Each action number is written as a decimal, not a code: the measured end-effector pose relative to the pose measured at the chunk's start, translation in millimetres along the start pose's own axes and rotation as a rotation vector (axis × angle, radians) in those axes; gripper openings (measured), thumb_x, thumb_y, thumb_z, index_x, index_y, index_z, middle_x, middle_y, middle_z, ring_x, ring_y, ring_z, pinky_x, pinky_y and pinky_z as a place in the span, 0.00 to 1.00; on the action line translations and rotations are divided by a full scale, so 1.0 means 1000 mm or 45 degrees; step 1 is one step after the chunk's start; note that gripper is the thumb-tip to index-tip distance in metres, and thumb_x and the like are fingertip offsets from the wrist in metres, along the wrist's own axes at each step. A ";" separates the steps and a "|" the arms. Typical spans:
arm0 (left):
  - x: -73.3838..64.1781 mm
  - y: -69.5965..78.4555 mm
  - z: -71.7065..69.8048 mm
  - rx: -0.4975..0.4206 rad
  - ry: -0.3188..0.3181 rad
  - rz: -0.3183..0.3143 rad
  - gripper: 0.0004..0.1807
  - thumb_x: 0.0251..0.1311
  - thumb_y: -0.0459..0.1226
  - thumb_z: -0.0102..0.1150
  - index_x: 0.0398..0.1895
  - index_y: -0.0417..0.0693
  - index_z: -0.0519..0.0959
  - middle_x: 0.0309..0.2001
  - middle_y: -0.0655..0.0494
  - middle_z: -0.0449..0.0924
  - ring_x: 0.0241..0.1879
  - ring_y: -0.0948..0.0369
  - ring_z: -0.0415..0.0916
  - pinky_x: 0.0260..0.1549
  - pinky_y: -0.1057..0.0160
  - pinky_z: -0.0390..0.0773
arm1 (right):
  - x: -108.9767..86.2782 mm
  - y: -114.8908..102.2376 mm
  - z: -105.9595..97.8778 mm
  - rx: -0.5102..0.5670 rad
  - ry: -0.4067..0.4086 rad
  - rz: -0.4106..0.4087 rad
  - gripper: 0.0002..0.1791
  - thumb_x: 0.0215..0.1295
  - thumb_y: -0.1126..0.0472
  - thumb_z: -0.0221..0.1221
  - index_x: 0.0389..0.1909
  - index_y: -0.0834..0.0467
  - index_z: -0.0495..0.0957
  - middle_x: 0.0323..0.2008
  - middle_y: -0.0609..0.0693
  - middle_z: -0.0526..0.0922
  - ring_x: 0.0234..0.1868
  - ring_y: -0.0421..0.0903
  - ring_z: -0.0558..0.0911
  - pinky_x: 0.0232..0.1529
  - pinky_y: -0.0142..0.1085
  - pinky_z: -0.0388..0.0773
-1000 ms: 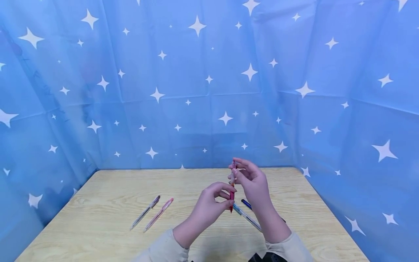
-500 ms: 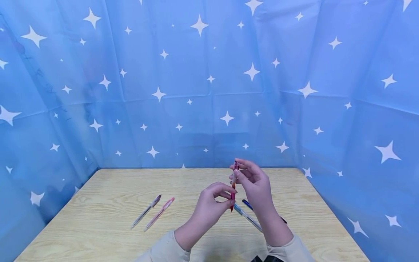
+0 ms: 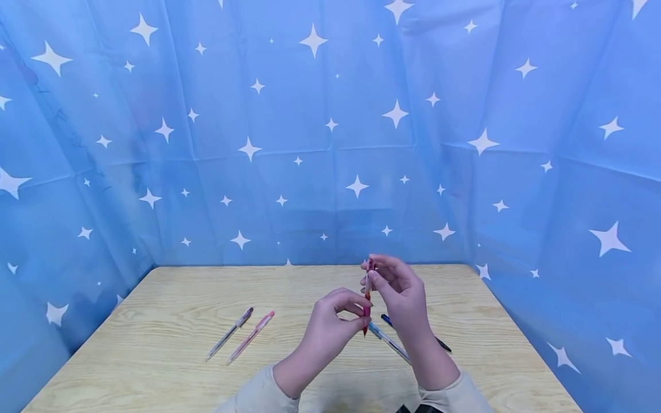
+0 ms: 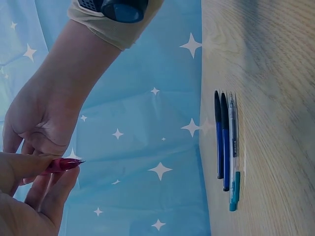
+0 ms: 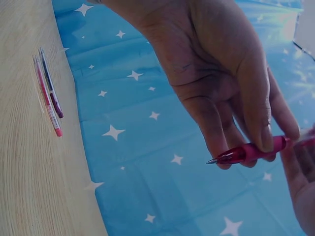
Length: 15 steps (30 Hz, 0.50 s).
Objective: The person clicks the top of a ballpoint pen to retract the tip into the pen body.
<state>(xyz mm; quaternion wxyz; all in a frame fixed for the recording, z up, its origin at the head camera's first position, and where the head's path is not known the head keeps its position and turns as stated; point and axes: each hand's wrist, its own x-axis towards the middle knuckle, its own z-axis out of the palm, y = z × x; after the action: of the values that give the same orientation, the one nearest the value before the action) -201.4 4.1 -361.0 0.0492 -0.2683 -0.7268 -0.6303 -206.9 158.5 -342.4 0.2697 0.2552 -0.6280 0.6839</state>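
A click pen (image 3: 367, 299) with a pink-red grip and a partly clear barrel stands nearly upright above the table, tip downward, between both hands. My left hand (image 3: 333, 321) pinches its lower grip between thumb and fingers. Higher up, my right hand (image 3: 405, 292) holds the barrel near the top, fingertips around the upper end. In the left wrist view the metal point of the pen (image 4: 61, 164) sticks out past the left fingertips. The right wrist view shows the red grip (image 5: 281, 143) under the left thumb, while the right hand (image 5: 302, 189) is partly cut off at the edge.
A purple-ended pen (image 3: 229, 334) and a pink pen (image 3: 250, 338) lie side by side on the left of the wooden table (image 3: 170, 298). Two dark-blue pens (image 4: 225, 142) and a teal-ended clear pen (image 4: 234, 147) lie at the right. A blue starred curtain (image 3: 289, 189) surrounds the table.
My right hand and the pen's upper end sit slightly lower than before. The left hand has barely moved, and the pens on the table lie as they did.
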 end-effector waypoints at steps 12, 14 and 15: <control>0.001 0.000 -0.002 0.036 -0.019 0.011 0.13 0.51 0.22 0.68 0.38 0.45 0.85 0.39 0.59 0.81 0.35 0.64 0.82 0.31 0.66 0.83 | 0.000 0.000 -0.001 -0.007 -0.012 0.015 0.13 0.69 0.71 0.55 0.53 0.66 0.77 0.43 0.52 0.84 0.36 0.45 0.83 0.39 0.35 0.83; 0.001 0.000 -0.003 0.046 -0.025 0.010 0.13 0.51 0.22 0.68 0.38 0.45 0.86 0.39 0.59 0.81 0.35 0.64 0.81 0.32 0.67 0.83 | 0.000 0.000 -0.001 -0.019 -0.017 0.014 0.14 0.69 0.71 0.56 0.54 0.67 0.76 0.43 0.52 0.84 0.36 0.45 0.83 0.39 0.35 0.83; 0.001 0.000 -0.003 0.055 -0.029 0.013 0.13 0.52 0.22 0.68 0.38 0.45 0.86 0.39 0.59 0.81 0.35 0.64 0.81 0.32 0.67 0.82 | 0.000 0.001 -0.001 -0.024 -0.020 0.014 0.14 0.69 0.71 0.56 0.54 0.67 0.76 0.43 0.53 0.83 0.35 0.45 0.83 0.38 0.35 0.83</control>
<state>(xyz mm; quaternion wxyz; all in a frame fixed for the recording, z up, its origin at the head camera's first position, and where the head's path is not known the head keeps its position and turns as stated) -203.1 1.2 -360.3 0.0499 -0.2779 -0.7394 -0.6112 -207.7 159.0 -342.9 0.2633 0.2545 -0.6379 0.6775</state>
